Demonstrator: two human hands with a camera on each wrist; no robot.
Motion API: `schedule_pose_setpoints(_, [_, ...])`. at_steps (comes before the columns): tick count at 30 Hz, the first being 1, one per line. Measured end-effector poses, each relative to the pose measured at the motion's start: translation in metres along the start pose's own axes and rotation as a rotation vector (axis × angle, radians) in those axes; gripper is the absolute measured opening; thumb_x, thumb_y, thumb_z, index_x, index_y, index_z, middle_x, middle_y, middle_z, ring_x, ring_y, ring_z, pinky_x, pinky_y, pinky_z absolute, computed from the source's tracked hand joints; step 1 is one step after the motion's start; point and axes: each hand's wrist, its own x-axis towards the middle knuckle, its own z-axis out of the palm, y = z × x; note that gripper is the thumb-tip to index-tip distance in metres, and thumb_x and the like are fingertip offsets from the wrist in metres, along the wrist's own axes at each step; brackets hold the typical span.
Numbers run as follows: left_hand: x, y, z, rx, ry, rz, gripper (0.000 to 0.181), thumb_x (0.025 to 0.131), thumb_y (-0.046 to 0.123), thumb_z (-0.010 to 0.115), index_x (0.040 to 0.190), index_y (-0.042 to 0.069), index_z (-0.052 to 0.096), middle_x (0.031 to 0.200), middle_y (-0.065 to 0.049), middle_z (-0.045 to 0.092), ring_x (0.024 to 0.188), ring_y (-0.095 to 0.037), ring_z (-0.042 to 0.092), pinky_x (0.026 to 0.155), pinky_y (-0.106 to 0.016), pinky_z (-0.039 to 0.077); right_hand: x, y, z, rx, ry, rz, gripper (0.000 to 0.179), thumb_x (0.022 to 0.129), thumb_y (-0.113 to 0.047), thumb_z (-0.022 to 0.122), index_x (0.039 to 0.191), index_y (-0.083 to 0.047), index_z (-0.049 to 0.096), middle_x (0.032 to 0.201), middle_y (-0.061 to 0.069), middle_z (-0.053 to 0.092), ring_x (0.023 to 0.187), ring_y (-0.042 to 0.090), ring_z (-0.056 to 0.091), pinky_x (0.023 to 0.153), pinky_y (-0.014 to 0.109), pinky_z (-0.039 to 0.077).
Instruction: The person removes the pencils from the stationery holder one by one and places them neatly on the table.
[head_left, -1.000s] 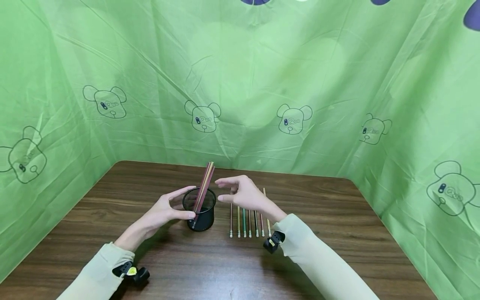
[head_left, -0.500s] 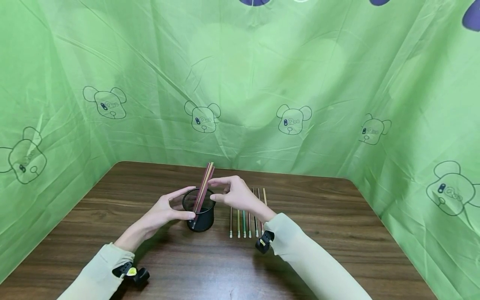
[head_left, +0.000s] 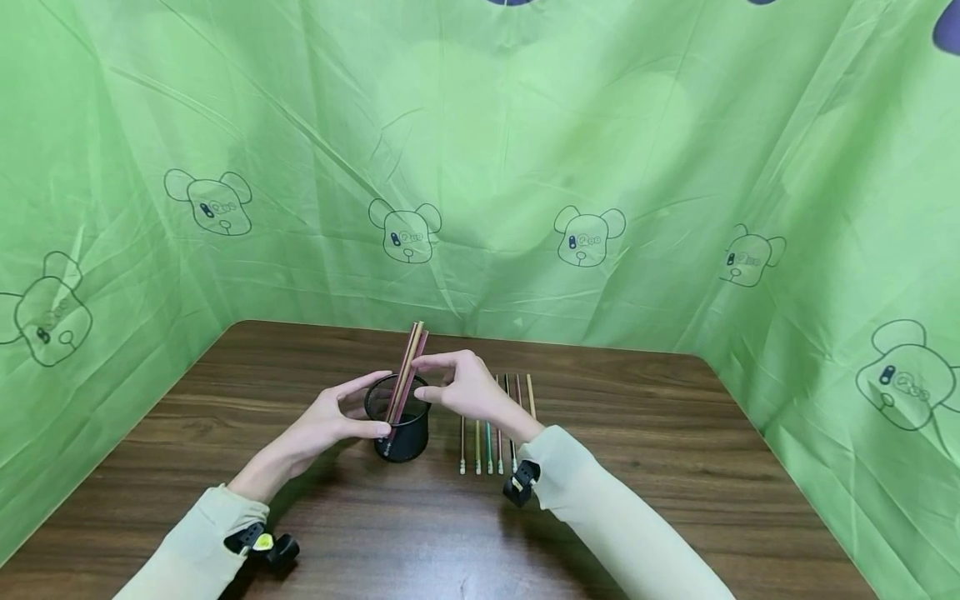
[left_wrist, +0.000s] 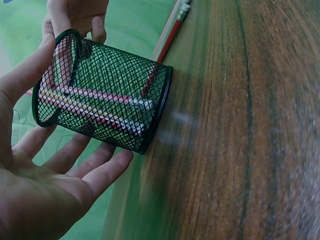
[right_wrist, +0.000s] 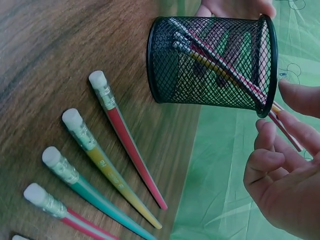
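Note:
My left hand (head_left: 330, 421) holds a black mesh pencil cup (left_wrist: 105, 90), thumb at its rim and fingers along the far side. The cup stands upright on the table. Inside lean a few pencils (head_left: 405, 371), eraser ends down, their upper parts sticking out past the rim. My right hand (head_left: 472, 387) is at the cup's right rim, index fingertip against the pencils and thumb a little lower, with a gap between thumb and index. In the right wrist view, its thumb and fingers (right_wrist: 270, 165) lie on either side of the pencils at the mouth.
Right of the cup, several eraser-tipped pencils lie in a row, among them a red one (right_wrist: 130, 145), a yellow one (right_wrist: 112, 170) and a green one (right_wrist: 100, 195). My right forearm passes over part of the row. A green curtain (head_left: 495, 167) hangs behind the wooden table (head_left: 420, 533).
My right hand has moved left from beside the cup to the pencils in it. Those pencils have spread apart slightly at the top. The left hand and the cup have stayed put.

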Motion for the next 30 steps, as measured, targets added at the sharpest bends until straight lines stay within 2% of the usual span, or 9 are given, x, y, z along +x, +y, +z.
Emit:
schedule_pose_setpoints(6, [-0.001, 0.000, 0.001, -0.001, 0.003, 0.015, 0.085, 0.090, 0.011, 0.085, 0.163, 0.011, 0.041, 0.153, -0.021, 0.054, 0.137, -0.035, 0.054, 0.101, -0.029, 0.047, 0.003, 0.001, 0.005, 0.018, 0.014, 0.001, 0.040, 0.091, -0.009, 0.082, 0.130, -0.012, 0.076, 0.122, 0.004, 0.076, 0.065, 0.011, 0.064, 0.058, 0.026, 0.048])
schedule_pose_setpoints(10, [-0.001, 0.000, 0.001, -0.006, 0.006, 0.018, 0.084, 0.090, 0.010, 0.084, 0.163, 0.011, 0.041, 0.153, -0.021, 0.053, 0.137, -0.036, 0.053, 0.100, -0.029, 0.048, 0.003, -0.001, 0.007, 0.039, 0.025, -0.001, 0.040, 0.091, -0.008, 0.082, 0.130, -0.011, 0.076, 0.123, 0.006, 0.076, 0.059, 0.009, 0.059, 0.055, 0.025, 0.046])
schedule_pose_setpoints(18, [-0.001, 0.000, 0.001, 0.004, 0.006, 0.010, 0.083, 0.091, 0.010, 0.084, 0.162, 0.013, 0.042, 0.154, -0.020, 0.053, 0.138, -0.035, 0.053, 0.101, -0.028, 0.047, 0.007, -0.001, 0.005, 0.061, 0.097, -0.015, 0.038, 0.086, -0.008, 0.086, 0.124, -0.012, 0.079, 0.117, 0.007, 0.077, 0.056, 0.009, 0.054, 0.050, 0.026, 0.043])
schedule_pose_setpoints(23, [0.000, 0.000, 0.001, 0.014, 0.009, 0.007, 0.082, 0.091, 0.011, 0.084, 0.162, 0.014, 0.043, 0.154, -0.019, 0.053, 0.137, -0.034, 0.054, 0.101, -0.029, 0.047, 0.009, 0.000, 0.005, 0.077, 0.111, -0.017, 0.038, 0.084, -0.006, 0.088, 0.121, -0.012, 0.080, 0.115, 0.008, 0.078, 0.056, 0.010, 0.054, 0.050, 0.026, 0.043])
schedule_pose_setpoints(26, [0.001, 0.000, 0.001, 0.016, 0.008, 0.006, 0.082, 0.091, 0.011, 0.084, 0.162, 0.014, 0.043, 0.153, -0.019, 0.053, 0.137, -0.034, 0.055, 0.101, -0.029, 0.047, 0.010, 0.001, 0.007, 0.089, 0.110, -0.013, 0.040, 0.083, -0.004, 0.089, 0.121, -0.011, 0.080, 0.114, 0.008, 0.078, 0.060, 0.013, 0.060, 0.052, 0.027, 0.047])
schedule_pose_setpoints(30, [0.000, 0.000, 0.001, 0.016, 0.009, 0.006, 0.083, 0.090, 0.012, 0.085, 0.162, 0.014, 0.043, 0.154, -0.020, 0.053, 0.137, -0.034, 0.054, 0.101, -0.030, 0.047, 0.011, 0.001, 0.010, 0.107, 0.100, -0.011, 0.043, 0.083, -0.001, 0.088, 0.123, -0.008, 0.078, 0.115, 0.010, 0.078, 0.073, 0.017, 0.070, 0.060, 0.028, 0.053])
